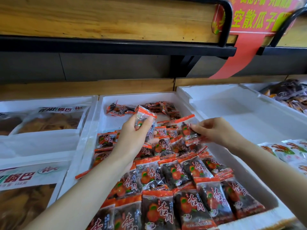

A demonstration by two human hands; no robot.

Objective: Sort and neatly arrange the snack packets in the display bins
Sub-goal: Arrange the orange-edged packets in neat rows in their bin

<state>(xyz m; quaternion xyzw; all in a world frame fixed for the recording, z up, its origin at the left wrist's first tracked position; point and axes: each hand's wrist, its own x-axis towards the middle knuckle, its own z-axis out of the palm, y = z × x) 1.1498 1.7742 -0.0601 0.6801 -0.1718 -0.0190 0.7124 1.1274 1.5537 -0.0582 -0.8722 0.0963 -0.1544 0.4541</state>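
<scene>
**Far left:** large rice-crust bags (49,118) lie flat in their own white bins.

**Centre:** the foam display bin (88,130). Overlapping rows of orange-topped apricot packets (174,188) fill its near half, and a loose heap of packets (142,109) sits at its far end.

**Over the farthest row:** the left hand (131,136) is curled round a held packet (145,118), raised upright. The right hand (217,130) pinches the edge of a second packet (187,130) between thumb and fingertips, low over the row.

**Right:** a neighbouring foam bin (240,110), with mixed snack packets (290,151) beyond it.

**Risks, as I judge them from my console:**
- The second packet hangs by a slick film edge, so it could slip from the pinch and land skewed.
- The left forearm lies low across the finished rows and could drag them out of line.
- A packet laid face-down would break the pattern.
</scene>
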